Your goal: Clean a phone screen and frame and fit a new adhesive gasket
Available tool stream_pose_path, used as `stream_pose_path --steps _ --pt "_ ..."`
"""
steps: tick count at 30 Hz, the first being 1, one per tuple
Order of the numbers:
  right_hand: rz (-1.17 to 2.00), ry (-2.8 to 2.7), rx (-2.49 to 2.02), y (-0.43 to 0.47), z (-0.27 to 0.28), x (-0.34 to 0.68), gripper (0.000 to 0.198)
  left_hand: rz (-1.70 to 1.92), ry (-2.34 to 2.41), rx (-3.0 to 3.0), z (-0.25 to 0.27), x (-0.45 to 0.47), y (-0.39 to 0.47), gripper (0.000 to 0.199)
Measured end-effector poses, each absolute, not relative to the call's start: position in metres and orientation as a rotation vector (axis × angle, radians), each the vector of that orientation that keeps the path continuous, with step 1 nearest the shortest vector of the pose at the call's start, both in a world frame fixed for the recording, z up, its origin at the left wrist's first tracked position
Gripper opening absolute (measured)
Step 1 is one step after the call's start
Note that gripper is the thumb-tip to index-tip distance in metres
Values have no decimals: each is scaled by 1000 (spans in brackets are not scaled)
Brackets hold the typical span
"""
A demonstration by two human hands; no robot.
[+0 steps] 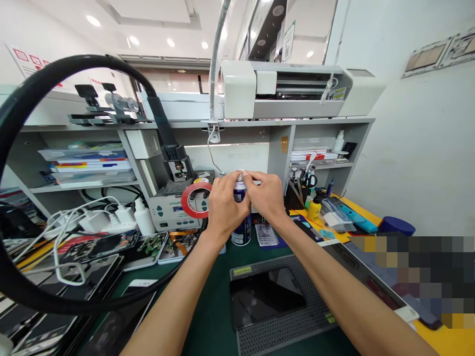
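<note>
A dark blue spray can (242, 232) with a white top stands upright toward the back of the green work mat. My left hand (228, 205) is closed around the can's upper part from the left. From the right, my right hand (266, 195) is closed on the white top, its thumb meeting the left fingers there. The fingers cover most of the nozzle area. Nearer to me, between my forearms, a black smartphone (265, 296) lies screen up on a grey perforated pad (256, 341).
A thick black hose (40, 74) loops across the left side. Behind my left hand, a red tape roll (185, 200) leans by a grey control box (163, 212). Several phones and phone parts lie at left. A yellow bottle (314, 209) and a tool holder (295, 195) stand at right.
</note>
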State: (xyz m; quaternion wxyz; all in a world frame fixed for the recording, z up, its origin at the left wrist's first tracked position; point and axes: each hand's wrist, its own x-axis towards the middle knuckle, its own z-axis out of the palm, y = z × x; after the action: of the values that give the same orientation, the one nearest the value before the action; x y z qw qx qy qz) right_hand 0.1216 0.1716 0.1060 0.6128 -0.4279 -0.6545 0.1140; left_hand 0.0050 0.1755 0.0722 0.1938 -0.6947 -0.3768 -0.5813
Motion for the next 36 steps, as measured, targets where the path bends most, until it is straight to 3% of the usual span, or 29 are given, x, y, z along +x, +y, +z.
stream_pose_path --steps 8,17,23,28,36 --pt "618 -1453 -897 180 108 128 15 -1628 -1062 -1958 72 5 173 40" --pt "980 -1400 -876 173 114 143 25 -1624 -1079 -1948 69 3 172 50" --pt "866 -1440 -1005 145 105 167 27 -1601 -1090 -1983 68 1 171 52" --pt "737 -1799 -1142 86 69 195 25 -1579 -1150 -2044 72 -2 149 61" --pt "370 -2257 -1114 30 5 207 29 -1424 -1112 -2212 58 -18 83 33"
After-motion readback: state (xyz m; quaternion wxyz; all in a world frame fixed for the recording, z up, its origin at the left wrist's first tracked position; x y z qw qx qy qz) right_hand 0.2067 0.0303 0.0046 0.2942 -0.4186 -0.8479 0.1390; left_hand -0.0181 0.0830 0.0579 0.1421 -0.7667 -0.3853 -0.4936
